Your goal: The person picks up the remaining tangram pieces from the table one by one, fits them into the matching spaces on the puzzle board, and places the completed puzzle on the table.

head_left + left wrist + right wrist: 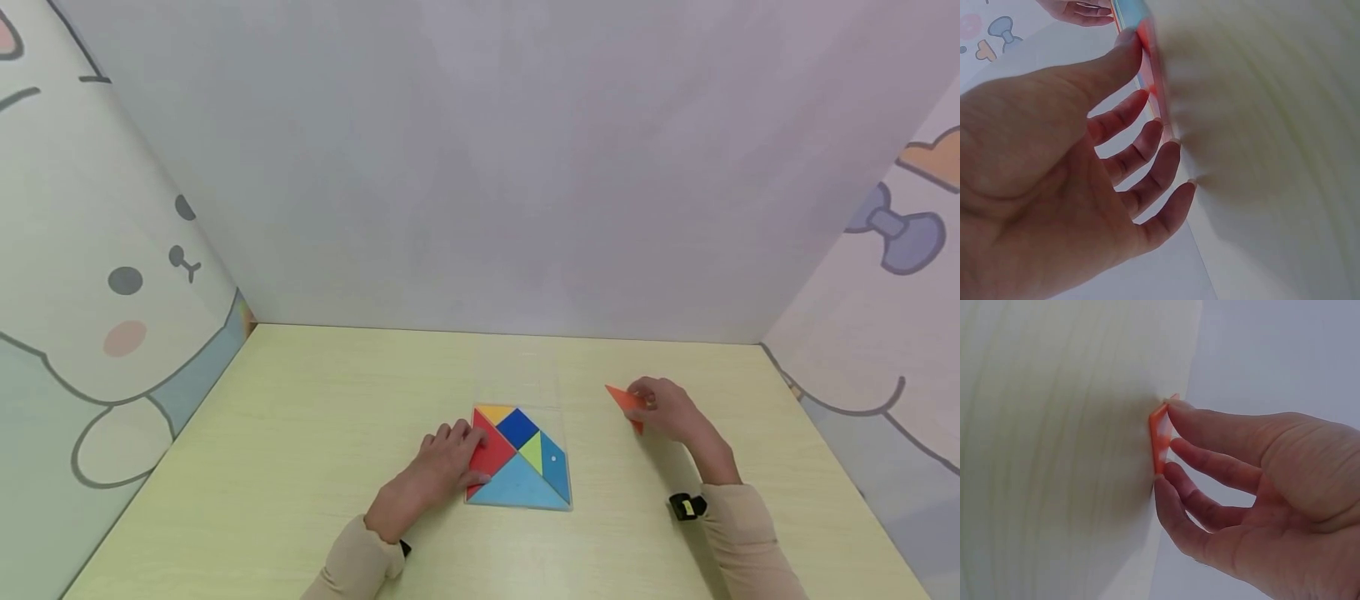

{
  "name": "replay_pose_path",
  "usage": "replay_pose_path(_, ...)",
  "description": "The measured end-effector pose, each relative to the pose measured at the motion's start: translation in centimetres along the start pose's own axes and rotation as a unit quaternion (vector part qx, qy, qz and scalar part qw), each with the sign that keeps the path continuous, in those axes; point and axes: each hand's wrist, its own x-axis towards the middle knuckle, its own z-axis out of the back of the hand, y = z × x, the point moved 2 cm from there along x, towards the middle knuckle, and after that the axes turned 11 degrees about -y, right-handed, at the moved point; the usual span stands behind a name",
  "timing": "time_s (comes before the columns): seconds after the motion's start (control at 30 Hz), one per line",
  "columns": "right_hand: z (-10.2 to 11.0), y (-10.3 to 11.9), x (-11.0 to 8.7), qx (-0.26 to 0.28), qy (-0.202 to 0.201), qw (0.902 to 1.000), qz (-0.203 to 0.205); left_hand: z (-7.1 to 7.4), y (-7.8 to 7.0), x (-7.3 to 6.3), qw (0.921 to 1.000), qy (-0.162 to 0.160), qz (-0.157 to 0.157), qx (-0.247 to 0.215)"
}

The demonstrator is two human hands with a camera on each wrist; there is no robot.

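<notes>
A clear tangram tray [517, 507] lies on the table. In it are a red triangle [493, 450], a light blue triangle [519, 487], a dark blue square [517, 428], a lime triangle [532, 453], a yellow piece [495, 412] and a blue parallelogram [556, 468] with a white dot. My left hand [450, 458] rests at the tray's left side, thumb and forefinger over the red triangle, the other fingers loosely bent along the edge. To the right, my right hand [667, 408] pinches an orange triangle [1160, 442] between thumb and fingers, tilted close over the table.
The pale wood-grain table [300, 417] meets a plain grey wall [480, 167] at the back. Panels with cartoon drawings stand at the left and right. A faint clear strip [517, 367] extends behind the tray. A dark band [687, 506] is on the right wrist.
</notes>
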Motion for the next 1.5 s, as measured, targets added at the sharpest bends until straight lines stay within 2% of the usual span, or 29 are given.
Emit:
replay_pose_path(0.23,-0.04,0.30,-0.04,-0.011,-0.002,0.9999,0.003,-0.09,0.07,0.07,0.9999,0.014,0.008,-0.002)
replay_pose_path(0.73,-0.28,0.22,0.09,-0.007,-0.008,0.9999,0.013,-0.39,0.29,0.11,0.9998,0.015,0.015,-0.002)
replay_pose_path(1.1,-0.34,0.11,0.13,-0.024,-0.029,0.9984,0.041,-0.09,0.10,0.06,0.9995,0.022,0.020,-0.012)
replay_pose_path(1.37,-0.31,-0.31,0.30,-0.021,-0.025,0.9994,0.010,-0.12,0.15,0.03,0.9992,0.030,0.025,-0.014)
replay_pose_path(1.5,-0.36,-0.53,0.45,-0.029,-0.025,0.9992,0.010,-0.06,0.16,0.05,0.9993,0.027,0.024,-0.010)
